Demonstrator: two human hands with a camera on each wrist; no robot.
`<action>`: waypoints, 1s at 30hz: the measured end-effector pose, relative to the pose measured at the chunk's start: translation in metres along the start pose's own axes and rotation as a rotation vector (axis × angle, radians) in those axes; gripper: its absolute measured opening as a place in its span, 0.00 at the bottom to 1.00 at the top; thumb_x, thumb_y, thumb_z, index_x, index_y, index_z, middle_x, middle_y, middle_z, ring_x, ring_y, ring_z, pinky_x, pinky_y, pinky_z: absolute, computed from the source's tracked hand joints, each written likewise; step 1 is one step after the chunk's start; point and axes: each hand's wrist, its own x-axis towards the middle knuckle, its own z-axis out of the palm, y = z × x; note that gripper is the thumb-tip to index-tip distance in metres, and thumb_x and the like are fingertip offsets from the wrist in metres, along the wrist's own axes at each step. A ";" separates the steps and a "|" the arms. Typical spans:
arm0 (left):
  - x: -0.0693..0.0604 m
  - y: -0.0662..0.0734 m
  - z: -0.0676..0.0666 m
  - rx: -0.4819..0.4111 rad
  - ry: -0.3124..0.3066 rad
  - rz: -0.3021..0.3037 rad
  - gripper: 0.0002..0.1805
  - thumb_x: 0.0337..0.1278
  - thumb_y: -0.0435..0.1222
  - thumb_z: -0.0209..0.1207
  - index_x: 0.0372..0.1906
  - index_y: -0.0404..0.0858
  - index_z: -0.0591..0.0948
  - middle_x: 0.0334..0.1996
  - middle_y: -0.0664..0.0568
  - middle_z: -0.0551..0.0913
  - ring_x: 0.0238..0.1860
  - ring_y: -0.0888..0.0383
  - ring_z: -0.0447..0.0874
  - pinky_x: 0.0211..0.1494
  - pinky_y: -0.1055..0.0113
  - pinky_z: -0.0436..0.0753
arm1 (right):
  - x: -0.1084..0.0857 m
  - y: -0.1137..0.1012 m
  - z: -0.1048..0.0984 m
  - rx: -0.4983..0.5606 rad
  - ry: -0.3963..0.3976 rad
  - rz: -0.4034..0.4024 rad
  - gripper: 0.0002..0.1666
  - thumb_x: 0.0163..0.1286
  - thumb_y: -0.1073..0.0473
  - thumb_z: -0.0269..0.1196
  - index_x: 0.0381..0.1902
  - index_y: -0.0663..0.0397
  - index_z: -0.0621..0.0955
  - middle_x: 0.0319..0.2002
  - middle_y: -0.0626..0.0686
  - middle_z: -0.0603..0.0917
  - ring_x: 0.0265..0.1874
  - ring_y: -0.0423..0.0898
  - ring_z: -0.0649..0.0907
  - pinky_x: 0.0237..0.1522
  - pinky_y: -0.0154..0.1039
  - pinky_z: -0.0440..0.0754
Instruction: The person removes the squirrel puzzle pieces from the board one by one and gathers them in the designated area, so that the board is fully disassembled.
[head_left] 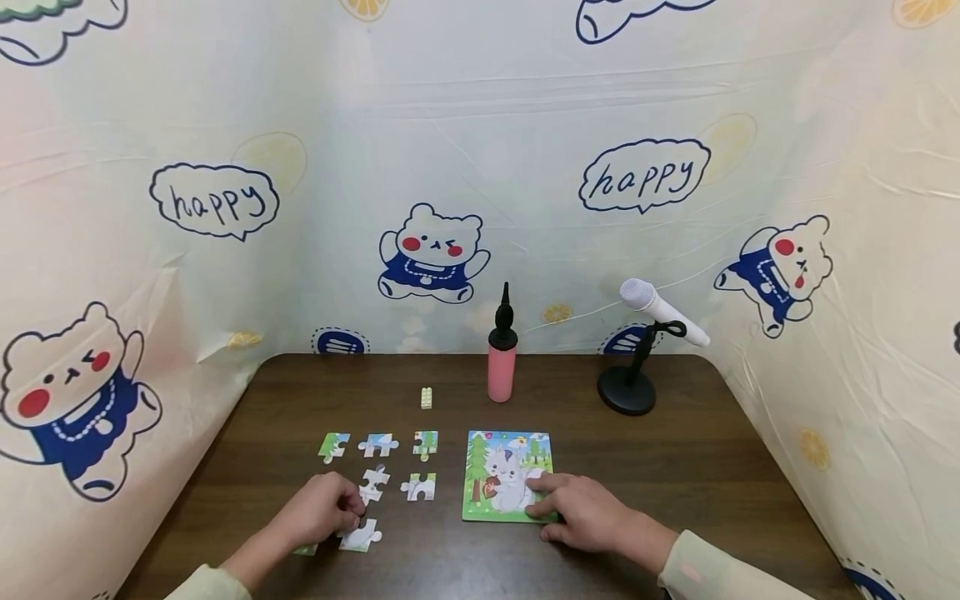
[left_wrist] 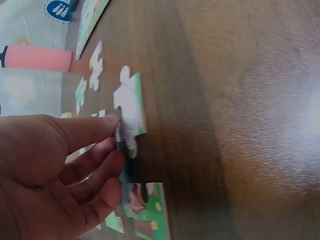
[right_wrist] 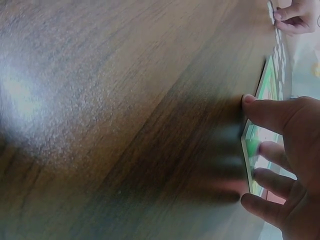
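My left hand (head_left: 322, 506) is over the loose puzzle pieces at the left. Its thumb and fingertips pinch a thin puzzle piece (left_wrist: 120, 144), seen nearly edge-on in the left wrist view; its picture is hidden. Just beyond the fingertips lies a white puzzle piece (left_wrist: 131, 105) with a green edge, and a green and brown puzzle piece (left_wrist: 159, 212) is nearer. My right hand (head_left: 588, 510) rests on the right side of a square squirrel picture board (head_left: 487, 446). Its fingers lie fairly straight on the board, with the thumb (right_wrist: 267, 111) at the front edge.
Several other puzzle pieces (head_left: 378, 444) lie spread left of the board. Behind them is a small cream toy brick (head_left: 426, 397). Towards the back stand a pink hand pump (head_left: 501, 372) with a black nozzle and a white microphone (head_left: 667, 314) on a black stand (head_left: 627, 392).
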 end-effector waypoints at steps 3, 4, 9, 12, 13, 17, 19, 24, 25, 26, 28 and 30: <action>0.003 0.005 -0.001 0.004 0.011 -0.038 0.08 0.48 0.32 0.71 0.23 0.48 0.85 0.19 0.66 0.80 0.21 0.72 0.71 0.27 0.71 0.73 | -0.001 0.000 0.000 -0.011 0.004 -0.010 0.21 0.69 0.44 0.69 0.59 0.31 0.85 0.71 0.47 0.76 0.70 0.48 0.76 0.64 0.53 0.79; 0.005 0.007 -0.002 0.001 0.014 -0.051 0.07 0.49 0.33 0.71 0.23 0.48 0.85 0.19 0.66 0.80 0.21 0.71 0.71 0.27 0.71 0.73 | -0.001 0.000 0.000 -0.014 0.006 -0.013 0.21 0.69 0.45 0.69 0.59 0.31 0.85 0.71 0.47 0.76 0.70 0.48 0.76 0.64 0.53 0.79; 0.021 0.028 -0.002 -0.011 0.017 -0.063 0.07 0.56 0.36 0.68 0.24 0.48 0.85 0.19 0.65 0.79 0.21 0.68 0.72 0.27 0.70 0.73 | -0.003 0.000 0.001 -0.018 0.010 -0.013 0.21 0.69 0.45 0.69 0.59 0.31 0.85 0.71 0.47 0.76 0.70 0.48 0.75 0.65 0.54 0.77; 0.033 0.043 0.002 0.018 0.025 -0.025 0.08 0.58 0.36 0.67 0.25 0.48 0.85 0.19 0.66 0.79 0.22 0.69 0.72 0.29 0.69 0.74 | -0.003 0.000 0.002 -0.011 0.009 -0.005 0.21 0.69 0.45 0.69 0.59 0.30 0.85 0.71 0.47 0.76 0.69 0.48 0.75 0.65 0.55 0.77; 0.038 0.048 0.004 0.023 0.026 -0.011 0.08 0.58 0.36 0.67 0.25 0.48 0.86 0.20 0.66 0.79 0.22 0.69 0.72 0.30 0.70 0.74 | -0.003 0.000 0.002 -0.009 0.009 -0.001 0.20 0.69 0.45 0.69 0.59 0.30 0.85 0.71 0.47 0.76 0.69 0.49 0.75 0.65 0.55 0.77; 0.057 0.069 0.014 0.001 -0.015 0.047 0.08 0.61 0.35 0.65 0.26 0.45 0.87 0.20 0.65 0.80 0.23 0.67 0.72 0.30 0.68 0.74 | -0.004 -0.001 0.002 -0.001 0.025 0.009 0.20 0.69 0.46 0.70 0.58 0.31 0.86 0.70 0.47 0.76 0.68 0.49 0.76 0.64 0.55 0.77; 0.068 0.081 0.022 -0.004 -0.036 0.066 0.07 0.62 0.35 0.65 0.27 0.44 0.88 0.20 0.65 0.80 0.23 0.67 0.73 0.30 0.68 0.75 | -0.004 -0.001 0.003 -0.005 0.045 0.009 0.19 0.69 0.46 0.70 0.57 0.32 0.86 0.69 0.47 0.77 0.67 0.48 0.77 0.64 0.54 0.78; 0.091 0.109 0.041 -0.007 -0.083 0.102 0.08 0.62 0.37 0.66 0.27 0.46 0.88 0.18 0.65 0.78 0.21 0.67 0.71 0.27 0.69 0.73 | -0.006 0.003 -0.001 0.010 0.103 0.002 0.15 0.69 0.47 0.70 0.53 0.36 0.88 0.67 0.49 0.79 0.65 0.48 0.78 0.62 0.52 0.79; 0.095 0.115 0.044 -0.012 -0.093 0.110 0.08 0.63 0.37 0.66 0.27 0.45 0.88 0.18 0.64 0.78 0.21 0.67 0.70 0.27 0.69 0.73 | -0.007 0.005 -0.002 0.013 0.112 0.011 0.15 0.69 0.47 0.69 0.53 0.37 0.88 0.67 0.49 0.79 0.65 0.48 0.78 0.62 0.52 0.79; 0.099 0.120 0.048 -0.018 -0.104 0.114 0.08 0.63 0.38 0.66 0.27 0.45 0.88 0.18 0.64 0.78 0.20 0.67 0.70 0.26 0.70 0.72 | -0.007 0.007 -0.003 0.015 0.123 0.019 0.16 0.69 0.47 0.69 0.53 0.38 0.88 0.67 0.50 0.79 0.65 0.49 0.78 0.62 0.52 0.79; 0.106 0.129 0.054 -0.022 -0.122 0.121 0.07 0.63 0.38 0.67 0.28 0.45 0.88 0.19 0.64 0.78 0.21 0.67 0.70 0.27 0.71 0.72 | -0.006 0.011 -0.005 0.027 0.138 0.048 0.19 0.69 0.46 0.70 0.55 0.41 0.87 0.67 0.52 0.78 0.65 0.50 0.78 0.62 0.54 0.79; 0.112 0.138 0.061 -0.012 -0.132 0.136 0.05 0.61 0.38 0.67 0.29 0.45 0.88 0.21 0.64 0.79 0.22 0.67 0.71 0.29 0.71 0.74 | -0.006 0.016 -0.006 0.042 0.149 0.092 0.25 0.68 0.43 0.70 0.60 0.45 0.85 0.69 0.54 0.76 0.67 0.52 0.77 0.63 0.55 0.78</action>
